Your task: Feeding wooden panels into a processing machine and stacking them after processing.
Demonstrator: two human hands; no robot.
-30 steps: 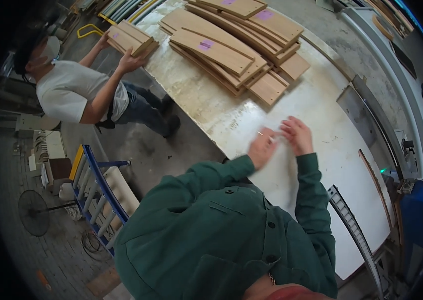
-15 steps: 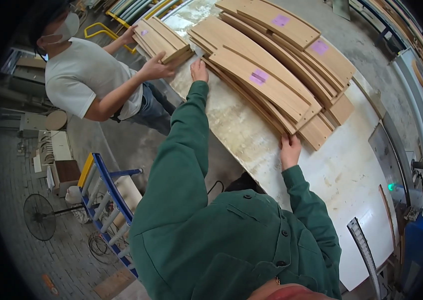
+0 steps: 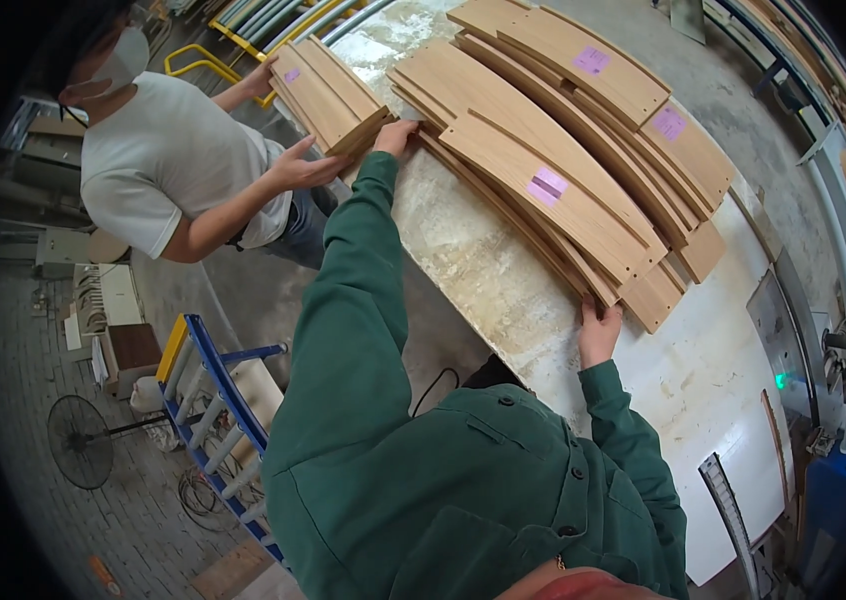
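Curved light-wood boards (image 3: pixel 543 165) lie in overlapping stacks on the worktable, several with purple labels. My left hand (image 3: pixel 396 138) is closed at the far left end of the nearest board (image 3: pixel 503 205), its fingertips partly hidden. At that board's other end, my right hand (image 3: pixel 599 332) grips the lower corner, thumb and fingers around the edge. Just beyond my left hand, a co-worker holds a short stack of wooden boards (image 3: pixel 328 95) with both hands, one beneath its near side and one at its far end.
The worn, stained worktable (image 3: pixel 483 290) runs diagonally under the boards. A co-worker (image 3: pixel 173 160) in a white shirt stands at the left. Lower left are a blue roller stand (image 3: pixel 208 400) and a black fan (image 3: pixel 80 440). A blue machine (image 3: pixel 838 500) stands at the right.
The co-worker's short stack has tilted, and their nearer hand has turned under it. My boards and right hand appear slightly lower and farther right in view; my left hand stays at the board end.
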